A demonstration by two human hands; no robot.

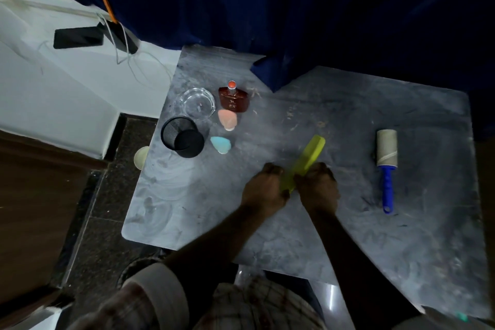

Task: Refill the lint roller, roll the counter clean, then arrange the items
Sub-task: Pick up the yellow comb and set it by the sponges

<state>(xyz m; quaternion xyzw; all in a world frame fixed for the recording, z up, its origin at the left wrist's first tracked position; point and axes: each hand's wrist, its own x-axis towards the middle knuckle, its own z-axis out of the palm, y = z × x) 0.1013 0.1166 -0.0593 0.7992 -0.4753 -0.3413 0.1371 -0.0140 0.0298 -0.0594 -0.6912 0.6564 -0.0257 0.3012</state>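
Bare forearms, rolled pale-cuffed checked shirt sleeve (150, 292).

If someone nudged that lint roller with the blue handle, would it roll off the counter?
Probably not far: the lint roller lies flat, and its blue handle would likely drag and swing it round. It looks light, its roll seemingly bare cardboard.

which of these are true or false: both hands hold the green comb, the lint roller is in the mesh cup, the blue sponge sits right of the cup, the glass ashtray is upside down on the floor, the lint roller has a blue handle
1. Both the left hand and right hand hold the green comb. True.
2. The lint roller is in the mesh cup. False: it lies on the counter, far right.
3. The blue sponge sits right of the cup. True.
4. The glass ashtray is on the floor. False: it sits on the counter.
5. The roller's handle is blue. True.
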